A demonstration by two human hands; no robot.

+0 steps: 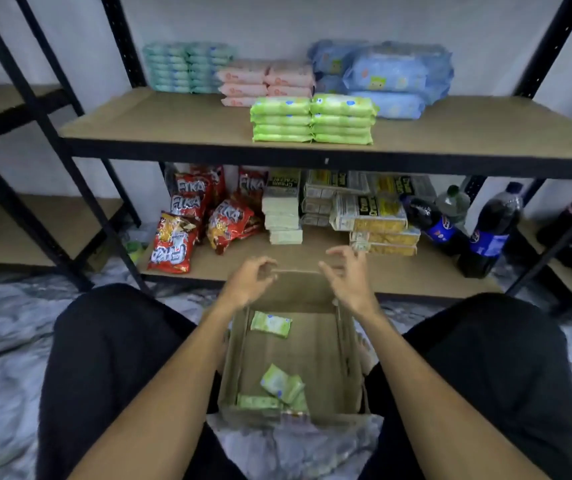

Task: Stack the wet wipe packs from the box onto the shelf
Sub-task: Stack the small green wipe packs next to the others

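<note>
Head view: left hand [250, 282] and right hand [347, 277] hover empty, fingers loosely curled, over the box [231, 375] far rim, ready to dip in; green packs [270, 324] lie at its 11 and 7 o'clock, likely bound for the squared green stacks [312, 121] at 12 o'clock on the shelf [173, 124]

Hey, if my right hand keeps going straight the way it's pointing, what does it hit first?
Probably the yellow cracker packs on the lower shelf: the right hand, empty over the cardboard box, points forward at their near corner. Depth is unclear, so it may pass beside them.
</note>
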